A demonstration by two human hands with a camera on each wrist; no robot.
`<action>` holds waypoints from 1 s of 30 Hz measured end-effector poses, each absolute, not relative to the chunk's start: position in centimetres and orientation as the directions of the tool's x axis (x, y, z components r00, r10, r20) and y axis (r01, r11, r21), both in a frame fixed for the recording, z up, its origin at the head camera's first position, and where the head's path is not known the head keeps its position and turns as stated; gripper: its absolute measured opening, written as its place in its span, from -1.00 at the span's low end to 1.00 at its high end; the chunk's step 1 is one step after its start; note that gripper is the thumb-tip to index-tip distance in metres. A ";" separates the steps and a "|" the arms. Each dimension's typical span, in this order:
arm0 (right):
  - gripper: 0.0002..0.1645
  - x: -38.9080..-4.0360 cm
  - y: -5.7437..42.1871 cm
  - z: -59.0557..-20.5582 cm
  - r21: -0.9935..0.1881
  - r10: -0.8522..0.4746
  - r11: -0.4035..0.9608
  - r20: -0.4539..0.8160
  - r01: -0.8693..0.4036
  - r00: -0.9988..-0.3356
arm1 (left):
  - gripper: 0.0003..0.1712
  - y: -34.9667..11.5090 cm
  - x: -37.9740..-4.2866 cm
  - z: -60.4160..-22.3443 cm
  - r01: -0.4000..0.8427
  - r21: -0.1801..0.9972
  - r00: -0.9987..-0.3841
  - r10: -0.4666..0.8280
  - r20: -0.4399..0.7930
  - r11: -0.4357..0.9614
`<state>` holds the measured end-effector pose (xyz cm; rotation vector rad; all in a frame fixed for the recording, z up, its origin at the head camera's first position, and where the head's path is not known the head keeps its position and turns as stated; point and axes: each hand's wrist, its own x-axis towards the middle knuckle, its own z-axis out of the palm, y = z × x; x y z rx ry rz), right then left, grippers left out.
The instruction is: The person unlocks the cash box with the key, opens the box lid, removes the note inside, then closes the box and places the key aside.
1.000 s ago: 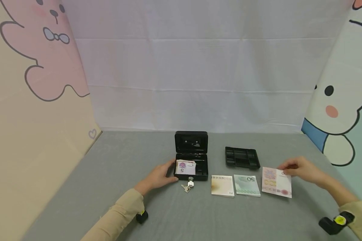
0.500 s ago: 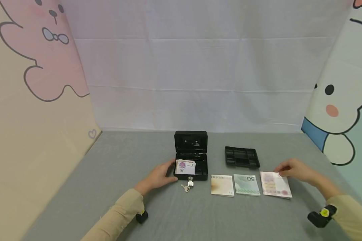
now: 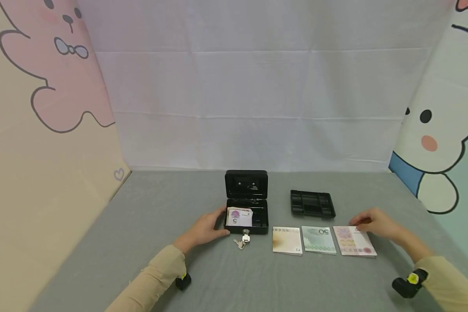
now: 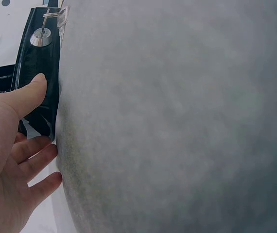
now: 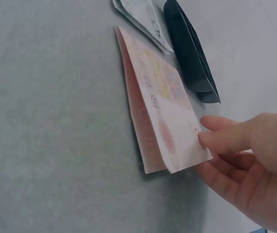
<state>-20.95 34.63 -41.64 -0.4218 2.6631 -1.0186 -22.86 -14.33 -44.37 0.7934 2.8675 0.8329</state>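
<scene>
My left hand point(image 3: 205, 228) rests at the left side of a black cash box point(image 3: 260, 220), its thumb point(image 4: 37, 88) on the front face by the lock and its fingers around the corner. The lid point(image 3: 246, 184) stands up. Inside lie several banknotes point(image 3: 239, 216), a purple 5 on top. Keys point(image 3: 240, 243) hang from the lock. My right hand point(image 3: 380, 224) pinches the far edge of a folded pink banknote point(image 5: 160, 109), thumb on top and fingers beneath. Its near end lies on the table, and the fold gapes slightly.
Left of the pink note lie a folded green 50 banknote point(image 3: 319, 239) and a folded tan banknote point(image 3: 287, 240), in a row. Behind them sits a black compartment tray point(image 3: 313, 203). A grey cloth point(image 3: 281, 281) covers the table; a white curtain point(image 3: 257, 86) hangs behind.
My right hand has lowered the pink banknote to the table and shifted it slightly left, in line with the green one. The left hand has stayed at the box.
</scene>
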 end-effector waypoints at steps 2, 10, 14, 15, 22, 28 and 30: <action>-0.79 -20.9 34.5 -41.7 -0.685 -0.348 0.710 -0.136 -0.166 -0.928 | -0.14 -14.3 -22.8 -44.3 0.454 0.511 -0.871 0.486 0.080 0.730; -0.78 -20.6 34.3 -41.7 -0.682 -0.319 0.716 -0.131 -0.149 -0.939 | -0.14 -14.3 -22.7 -44.3 0.445 0.515 -0.874 0.480 0.074 0.732; -0.79 -20.8 33.8 -41.4 -0.651 -0.305 0.741 -0.106 -0.166 -0.946 | -0.13 -14.3 -22.7 -44.3 0.443 0.515 -0.875 0.479 0.070 0.733; -0.79 -20.9 33.5 -41.2 -0.638 -0.300 0.751 -0.097 -0.172 -0.949 | -0.13 -14.3 -22.7 -44.3 0.444 0.515 -0.875 0.479 0.071 0.733; -0.72 -21.4 29.9 -38.9 -0.554 -0.307 0.797 -0.026 -0.242 -0.951 | -0.13 -14.3 -22.9 -44.5 0.453 0.510 -0.870 0.488 0.075 0.731; -0.73 -22.3 25.9 -38.3 -0.569 -0.404 0.735 0.067 -0.368 -0.912 | -0.13 -14.3 -22.8 -44.4 0.448 0.518 -0.871 0.486 0.069 0.729; -0.72 -22.8 24.4 -38.6 -0.589 -0.446 0.696 0.092 -0.410 -0.890 | -0.13 -14.4 -22.8 -44.5 0.446 0.520 -0.872 0.484 0.070 0.728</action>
